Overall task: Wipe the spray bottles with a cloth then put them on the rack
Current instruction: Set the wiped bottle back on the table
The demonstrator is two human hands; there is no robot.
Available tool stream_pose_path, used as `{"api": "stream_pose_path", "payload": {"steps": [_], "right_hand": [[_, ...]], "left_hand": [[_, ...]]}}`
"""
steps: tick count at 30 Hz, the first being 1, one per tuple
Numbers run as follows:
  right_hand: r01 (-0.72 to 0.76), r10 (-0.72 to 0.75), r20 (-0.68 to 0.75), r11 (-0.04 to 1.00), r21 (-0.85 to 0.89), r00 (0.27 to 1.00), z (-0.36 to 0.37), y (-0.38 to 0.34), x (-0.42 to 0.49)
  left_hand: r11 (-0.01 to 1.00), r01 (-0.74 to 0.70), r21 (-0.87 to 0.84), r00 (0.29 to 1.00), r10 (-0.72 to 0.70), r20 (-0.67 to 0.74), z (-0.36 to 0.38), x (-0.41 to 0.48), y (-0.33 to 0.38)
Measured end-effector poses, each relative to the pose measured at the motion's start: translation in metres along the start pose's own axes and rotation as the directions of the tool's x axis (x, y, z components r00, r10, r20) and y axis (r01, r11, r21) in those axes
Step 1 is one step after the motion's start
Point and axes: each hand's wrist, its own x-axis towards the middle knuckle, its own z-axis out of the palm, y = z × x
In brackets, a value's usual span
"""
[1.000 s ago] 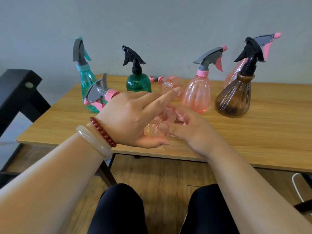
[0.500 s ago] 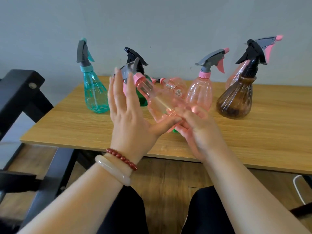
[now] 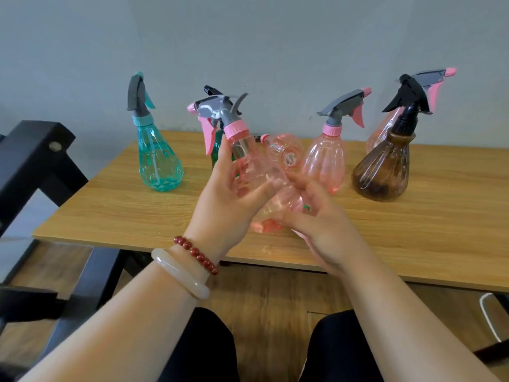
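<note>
Pink spray bottle (image 3: pixel 248 161) in hand, lifted off the table (image 3: pixel 124 216), tilted with its grey trigger head toward 11 o'clock and its base toward 5 o'clock.

Left hand (image 3: pixel 228 199): fingers and thumb wrapped round the upper body, just below the pink collar. Right hand (image 3: pixel 322 227): curled round the lower body near the base. Both gripping the same bottle.

Step, as judged: the wiping stage on this one bottle. No cloth plainly seen; a small green scrap shows by the right fingers, too small to identify. Next move calls for a cloth on the plastic with one hand steadying, then a carry toward 9 o'clock, where a black frame (image 3: pixel 35 161) stands, likely the rack.

Containers on the table, 9 to 3 o'clock:
- teal bottle (image 3: pixel 158 161), upright, dip tube visible, no liquid line seen
- green bottle (image 3: pixel 216 150), mostly hidden behind the held one
- pink bottle on its side (image 3: pixel 286 155), base sticker facing the camera, looks empty
- upright pink bottle (image 3: pixel 325 158), looks empty
- brown bottle (image 3: pixel 382 172), darker at the bottom; residue or tint, cannot tell
- another pink bottle behind the brown one (image 3: pixel 378 133), contents hidden
</note>
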Motion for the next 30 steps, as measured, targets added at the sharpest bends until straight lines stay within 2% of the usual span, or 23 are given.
{"api": "stream_pose_path", "payload": {"steps": [3, 5, 9, 12, 14, 20, 22, 26, 28, 30], "right_hand": [[-0.016, 0.021, 0.099, 0.999, -0.052, 0.995, -0.005, -0.009, 0.003], [-0.014, 0.019, 0.063, 0.997, -0.08, 0.998, -0.004, -0.018, 0.005], [0.056, -0.076, -0.081, 0.972, -0.227, 0.994, 0.002, -0.032, 0.013], [0.04, -0.08, -0.154, 0.968, -0.248, 0.985, 0.006, -0.032, 0.025], [0.03, -0.098, -0.183, 0.939, -0.342, 0.978, 0.01, -0.03, 0.032], [0.031, -0.144, -0.194, 0.87, -0.492, 0.97, 0.012, -0.023, 0.034], [0.046, -0.228, -0.248, 0.815, -0.577, 0.942, 0.007, -0.019, 0.031], [0.078, -0.494, -0.365, 0.67, -0.738, 0.789, -0.013, -0.009, 0.027], [0.039, -0.529, -0.408, 0.644, -0.764, 0.745, -0.023, -0.005, 0.028], [-0.012, -0.502, -0.427, 0.637, -0.77, 0.752, -0.031, -0.003, 0.031]], "left_hand": [[0.986, -0.044, 0.16, 0.999, 0.039, 0.036, 0.001, 0.0, -0.003], [0.966, -0.074, 0.249, 0.997, 0.066, 0.041, 0.003, 0.001, -0.006], [0.923, -0.068, 0.379, 0.997, 0.053, 0.051, 0.007, 0.008, -0.02], [0.912, -0.051, 0.406, 0.998, 0.038, 0.041, 0.009, 0.015, -0.028], [0.913, -0.031, 0.407, 0.999, 0.023, 0.024, 0.01, 0.018, -0.028], [0.898, 0.03, 0.439, 0.999, -0.037, 0.008, 0.009, 0.035, -0.033], [0.881, 0.04, 0.472, 0.998, -0.06, 0.027, 0.009, 0.041, -0.035], [0.85, 0.088, 0.519, 0.994, -0.105, 0.004, 0.008, 0.042, -0.041], [0.854, 0.097, 0.511, 0.994, -0.108, -0.009, 0.009, 0.04, -0.042], [0.862, 0.1, 0.498, 0.994, -0.106, -0.016, 0.011, 0.039, -0.042]]}}
